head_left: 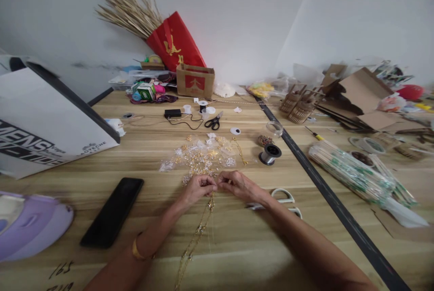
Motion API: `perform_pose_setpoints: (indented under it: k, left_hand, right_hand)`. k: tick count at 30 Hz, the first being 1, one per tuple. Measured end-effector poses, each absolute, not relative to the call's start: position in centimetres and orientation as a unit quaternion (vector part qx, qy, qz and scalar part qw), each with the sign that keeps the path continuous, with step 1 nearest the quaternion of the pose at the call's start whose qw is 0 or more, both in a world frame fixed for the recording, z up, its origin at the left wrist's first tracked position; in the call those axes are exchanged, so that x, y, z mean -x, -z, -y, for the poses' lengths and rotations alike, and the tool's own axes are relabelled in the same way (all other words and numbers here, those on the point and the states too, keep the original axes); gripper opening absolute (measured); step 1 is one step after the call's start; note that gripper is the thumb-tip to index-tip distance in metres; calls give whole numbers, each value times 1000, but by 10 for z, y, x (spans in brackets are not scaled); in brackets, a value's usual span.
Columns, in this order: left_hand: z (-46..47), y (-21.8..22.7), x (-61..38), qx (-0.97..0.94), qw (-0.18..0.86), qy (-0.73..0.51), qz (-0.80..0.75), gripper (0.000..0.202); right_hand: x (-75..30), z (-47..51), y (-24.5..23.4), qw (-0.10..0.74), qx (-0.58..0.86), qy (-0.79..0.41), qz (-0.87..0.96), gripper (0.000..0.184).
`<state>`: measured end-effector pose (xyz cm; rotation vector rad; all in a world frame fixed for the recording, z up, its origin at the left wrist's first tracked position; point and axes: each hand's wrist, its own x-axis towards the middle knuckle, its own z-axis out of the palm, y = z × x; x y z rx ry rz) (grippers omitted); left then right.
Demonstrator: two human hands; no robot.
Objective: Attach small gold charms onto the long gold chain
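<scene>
On the counter [237,255], the right hand [237,183] is pinched closed, contents indiscernible, beside the left hand [199,187], by which a gold chain [200,228] trailed toward the near edge is gripped, apparently for fastening, with steady fingertips needed next.

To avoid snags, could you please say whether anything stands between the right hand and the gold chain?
Nothing visible does: the right hand is close beside the left hand, at the top of the gold chain. White-handled scissors lie partly behind the right forearm, outside that gap.
</scene>
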<state>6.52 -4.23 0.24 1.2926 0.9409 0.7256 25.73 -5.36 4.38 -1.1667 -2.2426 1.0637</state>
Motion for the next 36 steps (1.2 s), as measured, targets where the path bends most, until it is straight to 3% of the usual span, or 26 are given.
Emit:
perform_pose_setpoints:
  k: [20, 36]
  left_hand:
    - [44, 2, -69, -554, 639, -327, -422, 21]
    - [47, -5, -69, -614, 584, -311, -431, 11]
  right_hand:
    - [-250, 61, -43, 193, 405, -346, 824, 9]
    - [-245, 70, -49, 126, 399, -175, 891, 5]
